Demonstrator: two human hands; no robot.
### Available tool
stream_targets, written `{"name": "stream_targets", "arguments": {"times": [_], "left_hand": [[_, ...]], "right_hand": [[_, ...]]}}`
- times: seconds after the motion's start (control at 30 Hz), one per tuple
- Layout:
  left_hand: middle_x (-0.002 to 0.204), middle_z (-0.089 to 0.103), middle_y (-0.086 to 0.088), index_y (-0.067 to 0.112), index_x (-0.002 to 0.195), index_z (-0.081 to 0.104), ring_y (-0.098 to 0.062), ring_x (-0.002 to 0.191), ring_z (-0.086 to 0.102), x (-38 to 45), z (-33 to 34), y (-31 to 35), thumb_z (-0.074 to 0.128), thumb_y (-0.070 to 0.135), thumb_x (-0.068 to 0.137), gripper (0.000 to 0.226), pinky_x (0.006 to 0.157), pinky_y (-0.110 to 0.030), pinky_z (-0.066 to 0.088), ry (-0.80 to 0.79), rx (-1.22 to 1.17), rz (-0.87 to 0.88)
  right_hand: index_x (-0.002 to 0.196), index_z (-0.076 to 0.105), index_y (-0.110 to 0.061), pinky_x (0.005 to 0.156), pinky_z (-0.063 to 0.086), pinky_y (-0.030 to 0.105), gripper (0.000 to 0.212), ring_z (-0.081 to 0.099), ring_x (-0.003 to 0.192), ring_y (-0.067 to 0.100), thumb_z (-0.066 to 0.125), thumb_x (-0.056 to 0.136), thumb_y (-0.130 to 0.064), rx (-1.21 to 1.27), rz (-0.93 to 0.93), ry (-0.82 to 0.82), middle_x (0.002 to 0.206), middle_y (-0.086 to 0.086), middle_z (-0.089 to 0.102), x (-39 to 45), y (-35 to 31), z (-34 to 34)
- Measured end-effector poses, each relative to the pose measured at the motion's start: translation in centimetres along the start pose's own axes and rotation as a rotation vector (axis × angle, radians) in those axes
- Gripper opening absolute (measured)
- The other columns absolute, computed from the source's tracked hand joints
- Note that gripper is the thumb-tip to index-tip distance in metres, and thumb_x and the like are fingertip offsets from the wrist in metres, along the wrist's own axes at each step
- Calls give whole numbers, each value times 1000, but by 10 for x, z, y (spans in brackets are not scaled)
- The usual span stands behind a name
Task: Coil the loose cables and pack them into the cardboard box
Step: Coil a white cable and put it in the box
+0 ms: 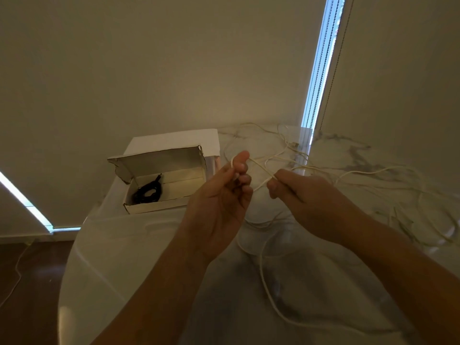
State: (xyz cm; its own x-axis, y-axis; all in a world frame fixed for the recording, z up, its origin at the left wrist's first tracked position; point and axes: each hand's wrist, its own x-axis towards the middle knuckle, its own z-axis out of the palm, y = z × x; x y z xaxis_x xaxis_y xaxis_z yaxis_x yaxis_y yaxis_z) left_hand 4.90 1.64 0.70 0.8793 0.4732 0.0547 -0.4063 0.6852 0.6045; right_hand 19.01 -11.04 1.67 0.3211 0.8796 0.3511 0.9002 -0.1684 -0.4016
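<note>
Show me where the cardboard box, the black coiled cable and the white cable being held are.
cardboard box [159,204]: head view, on its front wall.
black coiled cable [146,192]: head view, on the coil inside the box.
white cable [260,168]: head view, on the strand stretched between the two hands.

Marble table [139,257]: bare surface open at front-left; open cardboard box [159,192] at far left, raised lid [154,160] walling its back, coiled black cable [148,192] filling its left end, right end free; loose white cables [373,180] sprawl across right and middle.
</note>
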Motion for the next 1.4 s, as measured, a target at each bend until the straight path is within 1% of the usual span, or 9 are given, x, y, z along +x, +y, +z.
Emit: {"name": "stream_targets", "arguments": {"times": [0.17,0.27,0.4,0.7,0.83,0.93,1.03,1.17,1.4], "left_hand": [[120,70,-5,7,133,59,-11,102,69,0,4,-1,52,12,93,41,93,-21,54,68,36,115],[127,69,-6,9,133,57,-13,112,68,-1,6,0,46,9,99,36,96,-24,54,92,61,141],[129,68,-6,9,135,55,-17,119,65,-1,6,-1,41,5,103,35,99,-27,52,113,112,161],[128,68,-7,6,142,48,-17,119,65,1,4,-10,45,3,102,40,101,-30,51,170,368,235],[119,72,-2,9,144,46,-8,111,68,-1,3,-17,46,8,103,40,91,-20,54,115,769,300],[105,72,13,16,141,50,-1,101,69,-1,1,-22,47,13,104,37,91,-23,55,102,1020,333],[97,74,2,15,132,62,-8,91,70,0,0,-26,43,19,106,32,89,-29,56,60,1165,305],[80,68,0,14,107,69,-14,72,64,-3,5,-28,36,5,105,34,73,-27,55,-5,1103,271],[66,59,4,7,104,68,-8,59,50,1,6,-29,28,4,105,40,60,-19,44,-42,977,166]], "right_hand": [[104,56,-26,61,36,23,33,52,62,7,29,104,-46,-127,-65,-39,73,-11,58,-3,-5,4],[135,48,-28,69,41,26,41,57,76,11,27,104,-45,-229,-100,-84,94,-4,67,-9,-16,2],[147,33,-31,83,50,33,50,63,97,20,22,103,-51,-356,-110,-182,115,0,67,-18,-38,-6],[119,56,-31,69,49,26,41,63,80,11,27,96,-50,-421,-176,-134,95,-6,69,-31,-46,-23],[81,54,-29,47,23,16,30,41,48,8,31,93,-43,-412,-231,-42,61,-8,52,-26,-44,-24],[92,61,-28,46,30,21,28,49,51,9,35,97,-39,-352,-258,41,66,-10,59,-20,-38,-25],[96,63,-26,52,41,27,30,58,60,13,37,98,-40,-272,-285,78,78,-10,65,-15,-31,-27],[91,64,-27,54,33,17,19,52,61,9,50,97,-40,-233,-251,153,77,-13,59,-9,-16,-35],[92,69,-22,58,31,12,7,48,63,5,67,90,-28,-111,-180,225,74,-10,50,-3,4,-34]]}}
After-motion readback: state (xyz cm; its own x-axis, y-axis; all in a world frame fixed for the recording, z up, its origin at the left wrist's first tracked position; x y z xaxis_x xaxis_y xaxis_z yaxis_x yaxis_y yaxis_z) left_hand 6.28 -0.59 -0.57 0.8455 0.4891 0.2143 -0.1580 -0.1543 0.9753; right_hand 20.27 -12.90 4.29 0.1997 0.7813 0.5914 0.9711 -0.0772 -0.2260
